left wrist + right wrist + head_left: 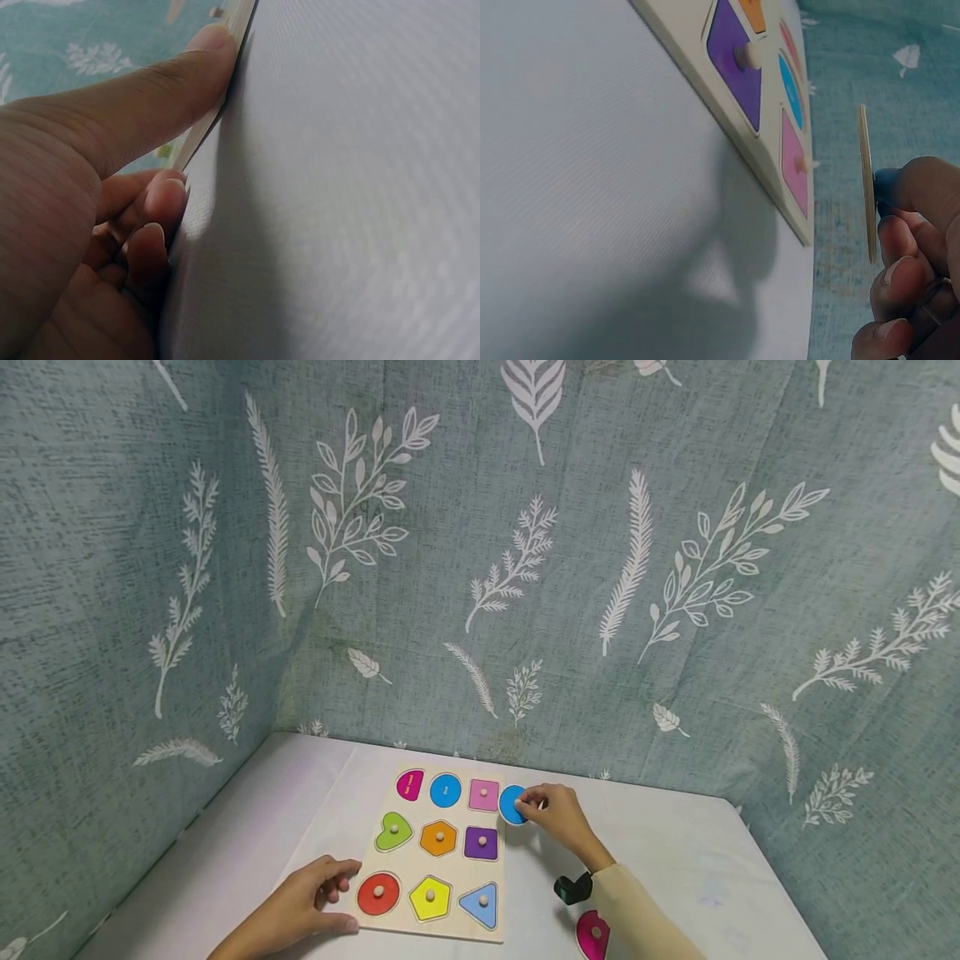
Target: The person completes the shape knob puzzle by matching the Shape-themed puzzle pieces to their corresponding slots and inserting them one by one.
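My right hand (551,814) pinches a blue rounded puzzle piece (510,804) by its knob, held up just off the board's right edge. Seen edge-on in the right wrist view, this piece (867,184) is a thin wooden disc. The wooden peg puzzle board (408,856) lies flat, with several coloured knobbed shapes in it. A blue recess (446,790) and a magenta recess (408,785) in its top row show printed words and no knobs. At the board's lower left side, my left hand (303,897) touches the edge with thumb (172,82) and fingertips.
A magenta half-round piece (591,935) with a knob lies on the white cloth near the right sleeve (637,914), partly hidden by it. A small dark object (573,887) shows at the right wrist. Leaf-patterned green-blue fabric (480,568) stands behind and at both sides.
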The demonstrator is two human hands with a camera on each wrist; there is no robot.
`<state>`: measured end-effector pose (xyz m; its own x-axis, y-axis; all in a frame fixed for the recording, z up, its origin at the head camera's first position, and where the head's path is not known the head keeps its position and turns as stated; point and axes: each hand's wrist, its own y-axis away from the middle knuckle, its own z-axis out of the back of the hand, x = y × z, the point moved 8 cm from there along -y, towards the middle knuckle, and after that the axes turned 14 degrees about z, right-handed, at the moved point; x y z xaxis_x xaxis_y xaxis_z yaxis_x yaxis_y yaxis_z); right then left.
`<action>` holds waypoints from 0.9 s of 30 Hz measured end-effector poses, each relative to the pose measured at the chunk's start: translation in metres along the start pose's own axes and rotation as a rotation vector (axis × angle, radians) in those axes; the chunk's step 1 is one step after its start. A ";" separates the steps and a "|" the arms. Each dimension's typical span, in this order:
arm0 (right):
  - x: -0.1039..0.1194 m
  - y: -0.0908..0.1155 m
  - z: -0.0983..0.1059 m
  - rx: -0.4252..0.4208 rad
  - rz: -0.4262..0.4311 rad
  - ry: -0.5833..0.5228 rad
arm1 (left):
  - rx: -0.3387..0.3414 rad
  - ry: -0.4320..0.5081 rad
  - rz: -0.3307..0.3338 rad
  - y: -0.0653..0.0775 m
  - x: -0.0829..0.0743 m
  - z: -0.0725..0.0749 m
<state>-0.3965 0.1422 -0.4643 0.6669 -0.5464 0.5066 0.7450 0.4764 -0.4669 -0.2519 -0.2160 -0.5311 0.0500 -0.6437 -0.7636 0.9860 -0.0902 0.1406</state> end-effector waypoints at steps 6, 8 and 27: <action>0.004 -0.008 -0.009 0.010 0.011 -0.005 | 0.004 -0.008 -0.024 0.000 -0.002 0.000; 0.006 -0.011 -0.013 0.017 0.015 -0.011 | 0.001 -0.011 -0.021 0.000 -0.002 0.000; 0.012 -0.034 -0.048 0.048 -0.015 -0.067 | -0.023 -0.022 0.010 0.001 0.000 0.000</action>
<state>-0.4145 0.0863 -0.4770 0.6535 -0.5075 0.5615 0.7540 0.5017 -0.4240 -0.2506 -0.2156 -0.5310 0.0567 -0.6610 -0.7482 0.9888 -0.0663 0.1334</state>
